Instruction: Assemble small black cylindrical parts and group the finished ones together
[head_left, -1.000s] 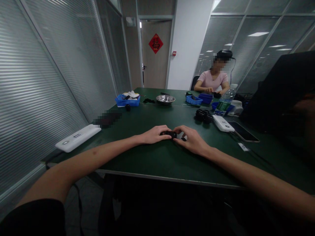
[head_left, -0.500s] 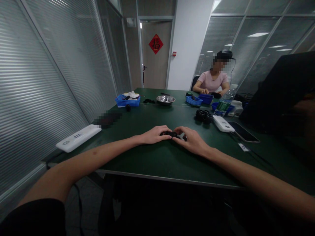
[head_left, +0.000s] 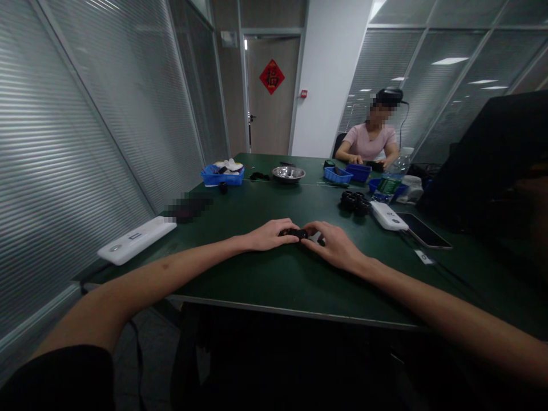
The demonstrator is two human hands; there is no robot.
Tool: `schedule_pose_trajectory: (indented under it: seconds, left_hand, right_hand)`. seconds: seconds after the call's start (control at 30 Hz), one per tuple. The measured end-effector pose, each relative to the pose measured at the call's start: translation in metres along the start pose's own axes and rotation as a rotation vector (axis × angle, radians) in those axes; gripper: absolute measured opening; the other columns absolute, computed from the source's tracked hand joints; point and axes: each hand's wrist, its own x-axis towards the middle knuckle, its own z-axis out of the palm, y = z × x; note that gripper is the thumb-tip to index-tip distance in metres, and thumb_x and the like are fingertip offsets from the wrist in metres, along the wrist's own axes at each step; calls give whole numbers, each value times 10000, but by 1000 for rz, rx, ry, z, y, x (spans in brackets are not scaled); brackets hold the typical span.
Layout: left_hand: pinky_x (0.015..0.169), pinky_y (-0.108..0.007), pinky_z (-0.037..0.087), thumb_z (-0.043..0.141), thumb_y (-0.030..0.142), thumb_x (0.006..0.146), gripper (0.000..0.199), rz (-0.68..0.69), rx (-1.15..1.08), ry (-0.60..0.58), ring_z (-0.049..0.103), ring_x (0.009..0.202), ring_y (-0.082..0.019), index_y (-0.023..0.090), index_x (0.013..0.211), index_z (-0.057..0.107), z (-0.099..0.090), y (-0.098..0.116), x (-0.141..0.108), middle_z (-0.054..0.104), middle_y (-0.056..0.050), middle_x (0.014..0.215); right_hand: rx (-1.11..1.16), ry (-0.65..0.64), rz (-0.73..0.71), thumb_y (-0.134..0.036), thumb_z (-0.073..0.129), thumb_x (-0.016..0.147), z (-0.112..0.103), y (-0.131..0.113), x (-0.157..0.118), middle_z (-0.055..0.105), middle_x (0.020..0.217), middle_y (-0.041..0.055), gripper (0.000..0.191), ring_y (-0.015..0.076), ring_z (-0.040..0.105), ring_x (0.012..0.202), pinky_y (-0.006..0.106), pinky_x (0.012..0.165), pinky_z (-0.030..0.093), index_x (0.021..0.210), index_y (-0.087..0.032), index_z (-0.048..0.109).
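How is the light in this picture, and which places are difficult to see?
Head view: dim overall, the black part in the left hand showing little fine detail; head view: bright patches on the right glass wall; head view: area below the table nearly black.

Held part [head_left: 301, 234] glossy; bowl [head_left: 289, 180] shiny metal; bottle [head_left: 390, 181] clear plastic; door [head_left: 274, 123] wood-look; tabletop [head_left: 248, 277] smooth

The left hand [head_left: 273, 234] grips a small black part [head_left: 298, 233] at the green worktop [head_left: 240, 277], while the right hand [head_left: 336, 242] curls its thumb and fingers at the part's right end. Farther off stands a metal bowl [head_left: 289, 180]; to the right, black round pieces [head_left: 354, 202] cluster beside a white device [head_left: 386, 217].
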Motion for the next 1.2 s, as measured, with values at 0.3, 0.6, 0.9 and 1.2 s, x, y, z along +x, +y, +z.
schedule_pose_trajectory:
  seconds: [0.3,0.6,0.9,1.2]
  left_hand:
    - [871,-327,466,550,445,1025,367,1,3,4,609,989,-213,173,1249,654,0,-1,-1,628,-80,1095]
    - [876,-314,463,560,451,1021,385,5,17,8,612,997,-215,163,1256,659,1,-1,0,634,-83,1095]
    - [885,-318,461,560,468,1018,389,15,16,14,611,995,-217,163,1237,661,1,-1,-1,629,-81,1085]
    - [871,-323,467,562,446,1022,365,-6,9,-6,608,996,-216,169,1236,664,0,1,-1,628,-87,1107]
  right_hand:
    - [37,10,-31,-386,644,970,1,1,0,694,1069,86,264,243,665,930,396,804,563,1173,-216,627]
    - [44,62,-73,-359,681,943,4,3,1,689,1143,98,307,252,658,1012,382,820,562,1202,-208,619]
    - [31,19,-41,-311,693,930,2,3,1,700,1103,84,270,242,666,954,374,797,549,1175,-212,641]
    - [51,7,3,-390,653,966,3,5,0,710,1032,76,250,224,669,877,368,762,546,1140,-211,645]
